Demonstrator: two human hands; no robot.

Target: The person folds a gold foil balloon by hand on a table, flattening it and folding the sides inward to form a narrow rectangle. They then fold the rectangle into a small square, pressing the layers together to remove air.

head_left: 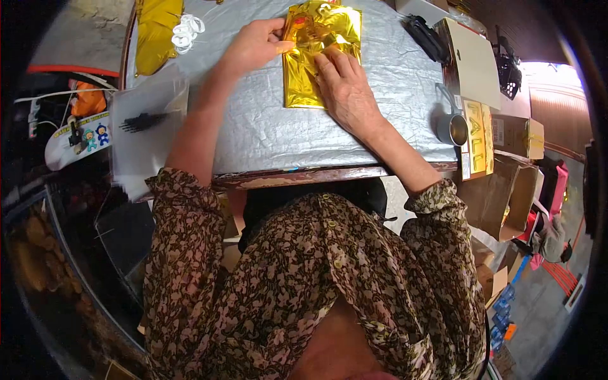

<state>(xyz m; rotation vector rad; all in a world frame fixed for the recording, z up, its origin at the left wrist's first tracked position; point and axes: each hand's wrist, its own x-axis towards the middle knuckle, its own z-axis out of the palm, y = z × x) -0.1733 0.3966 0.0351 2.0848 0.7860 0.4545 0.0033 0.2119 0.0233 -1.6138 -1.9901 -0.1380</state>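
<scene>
A flat, folded piece of shiny gold foil [304, 85] lies on the silvery table cover, with a small red mark near its top left. At its left edge is my left hand [253, 47], the thumb over the border and the other fingers curled beside it; the fingertips are partly hidden. My right hand [345, 85] rests on the foil's right side, palm down, fingers laid out and slightly bent. More gold foil [155, 35] sits at the table's far left, next to a bundle of white string [187, 33].
A metal cup [452, 128] stands at the right edge by a gold-lettered package [476, 136]. Behind it are a black case [424, 38] and a cream card [472, 63]. Clear plastic bags [149, 145] hang over the left edge. A cardboard box [506, 196] is at right.
</scene>
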